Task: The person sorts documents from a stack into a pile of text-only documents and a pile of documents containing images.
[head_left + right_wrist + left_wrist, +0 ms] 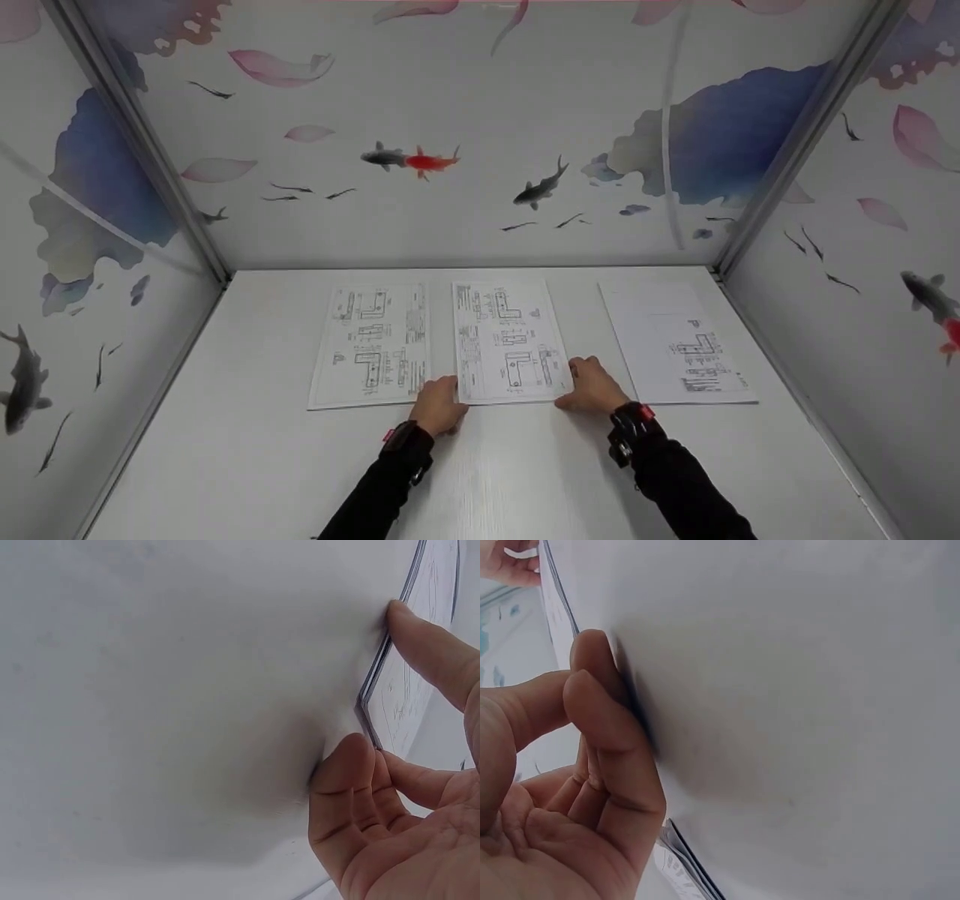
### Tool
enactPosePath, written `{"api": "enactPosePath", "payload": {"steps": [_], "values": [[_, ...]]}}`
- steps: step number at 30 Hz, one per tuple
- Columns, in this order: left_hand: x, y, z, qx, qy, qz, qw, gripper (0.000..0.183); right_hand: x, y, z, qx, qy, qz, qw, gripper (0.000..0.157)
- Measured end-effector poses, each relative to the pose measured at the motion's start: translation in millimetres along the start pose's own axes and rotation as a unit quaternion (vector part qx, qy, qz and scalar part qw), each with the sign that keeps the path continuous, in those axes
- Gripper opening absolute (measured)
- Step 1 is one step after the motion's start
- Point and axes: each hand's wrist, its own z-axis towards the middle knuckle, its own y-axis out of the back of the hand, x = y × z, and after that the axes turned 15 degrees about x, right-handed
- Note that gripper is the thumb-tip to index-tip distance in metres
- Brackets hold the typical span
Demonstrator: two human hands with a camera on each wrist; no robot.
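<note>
Middle paper stack point(512, 342) bracketed at its near corners.
Left grip point(439, 405), loosely curled, touches its left corner; right grip point(594, 386), thumb and fingers spread, its right, likely keeping edges even; left stack point(373, 345) and right stack point(675, 345) flank it.

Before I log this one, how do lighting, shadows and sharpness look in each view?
Head view: dim, greyish light, a pale sheen on the white tabletop, fine print on the middle drawing too small to read; left wrist view: tabletop nearly featureless, dark shadow along the fingers of the left hand; right wrist view: soft-edged shadow beside the right hand.
</note>
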Motion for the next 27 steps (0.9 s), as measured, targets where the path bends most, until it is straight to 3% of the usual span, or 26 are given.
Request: {"api": "enactPosePath", "payload": {"steps": [10, 17, 27], "values": [[2.1, -1.7, 0.5, 0.000, 0.000, -0.002, 1.0000, 0.019, 0.2, 0.3, -2.2, 0.005, -0.003, 0.012, 1.000, 0.077], [4.8, 1.3, 1.4, 0.003, 0.000, -0.007, 1.0000, 0.031, -0.9, -1.0, -1.3, 0.002, 0.000, 0.016, 1.000, 0.074], [5.6, 2.3, 0.5, 0.002, -0.010, -0.018, 0.9998, 0.027, -0.2, -0.1, -2.5, -0.005, 0.019, 0.014, 1.000, 0.073]]}}
